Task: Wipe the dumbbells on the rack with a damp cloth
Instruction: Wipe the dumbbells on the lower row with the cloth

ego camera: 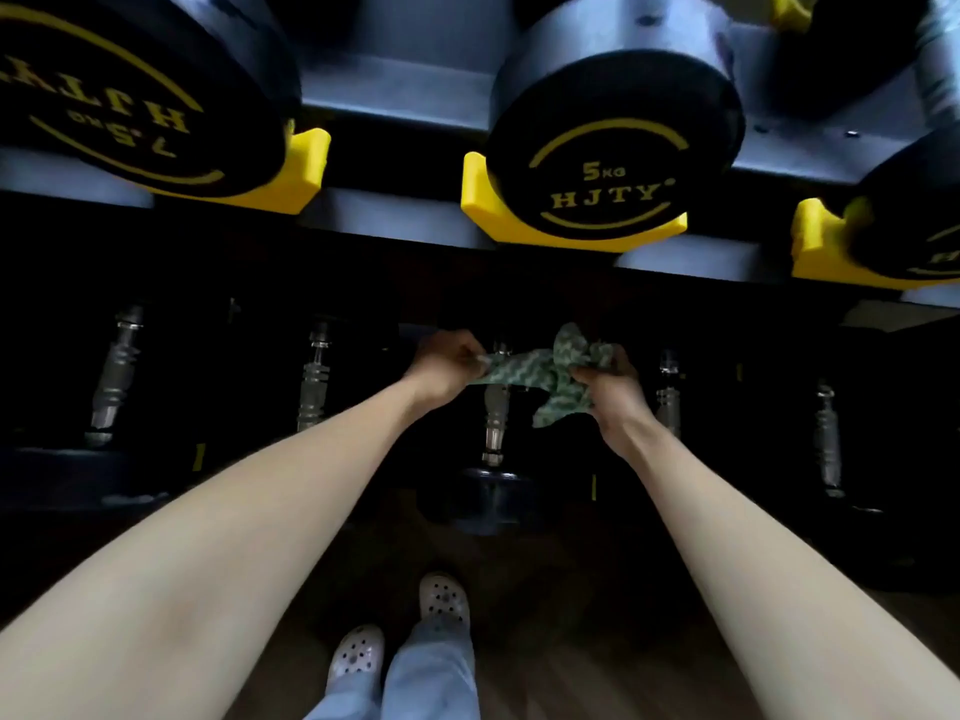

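A green-and-white patterned cloth (550, 374) is stretched between both hands over the lower shelf. My left hand (441, 363) pinches its left end. My right hand (610, 389) grips the bunched right end. Right below the cloth lies a dumbbell with a chrome handle (494, 423) and a black head (493, 498). On the upper shelf sits a black 5 kg dumbbell (608, 163) with yellow lettering in a yellow cradle (480, 200). A 7.5 kg dumbbell (130, 96) is at the upper left.
More chrome-handled dumbbells lie along the dark lower shelf: one (111, 376) at the left, another (826, 439) at the right. The grey rack rail (395, 215) runs across above my hands. A third dumbbell (914, 236) sits upper right. My feet in white clogs (444, 597) stand on wood floor.
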The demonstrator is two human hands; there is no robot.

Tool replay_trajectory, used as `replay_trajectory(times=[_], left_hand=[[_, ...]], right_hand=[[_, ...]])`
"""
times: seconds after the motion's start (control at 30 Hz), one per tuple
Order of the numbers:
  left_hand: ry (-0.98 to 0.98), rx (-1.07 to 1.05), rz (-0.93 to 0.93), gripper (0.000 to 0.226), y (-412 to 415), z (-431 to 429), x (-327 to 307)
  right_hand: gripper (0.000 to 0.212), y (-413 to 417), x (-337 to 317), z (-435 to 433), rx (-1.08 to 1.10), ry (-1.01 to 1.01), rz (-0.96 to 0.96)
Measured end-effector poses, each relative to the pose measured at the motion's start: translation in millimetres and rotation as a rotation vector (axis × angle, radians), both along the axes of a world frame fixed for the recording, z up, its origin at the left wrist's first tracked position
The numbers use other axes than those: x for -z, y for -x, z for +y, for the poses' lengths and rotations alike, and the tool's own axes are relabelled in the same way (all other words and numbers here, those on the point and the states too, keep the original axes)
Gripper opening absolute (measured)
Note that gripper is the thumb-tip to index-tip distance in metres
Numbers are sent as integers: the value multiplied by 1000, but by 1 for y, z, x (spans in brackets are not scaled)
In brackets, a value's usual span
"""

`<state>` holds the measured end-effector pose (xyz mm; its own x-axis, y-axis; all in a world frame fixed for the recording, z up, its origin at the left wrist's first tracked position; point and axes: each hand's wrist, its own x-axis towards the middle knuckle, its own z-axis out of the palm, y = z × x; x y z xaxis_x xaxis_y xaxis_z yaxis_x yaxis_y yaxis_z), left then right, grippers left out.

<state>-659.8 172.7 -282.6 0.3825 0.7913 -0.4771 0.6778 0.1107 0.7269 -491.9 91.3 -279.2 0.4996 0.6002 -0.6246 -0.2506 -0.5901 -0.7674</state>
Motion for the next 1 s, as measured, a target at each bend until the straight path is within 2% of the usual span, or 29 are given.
replay_trajectory(times=[0.07,0.17,0.23,0.4,0.53,0.6,0.73,0.83,1.0], left_hand=[[-76,-104,30,16,-10,6,12],[-149,-192,112,17,-18,15,28],[-203,-233,148,16,-22,19,37],[-246,-258,267,20,-18,21,63],[-106,-383,328,24,-16,24,85],[-11,-362,335,29,-18,24,94],[19,-126,306,26,-21,17,103],[25,37,302,30,-21,5,106],[78,268,343,28,-11,-8,98]], right_hand=[[23,-3,13,8,-48,30,-183],[22,-3,30,14,-143,156,-608],[23,3,40,15,-147,147,-715],[28,17,63,19,-153,269,-694],[45,22,77,28,-232,342,-679],[46,20,84,31,-266,394,-692],[38,24,105,26,-562,413,-699],[34,24,115,21,-687,390,-659],[32,17,111,9,-961,465,-588]])
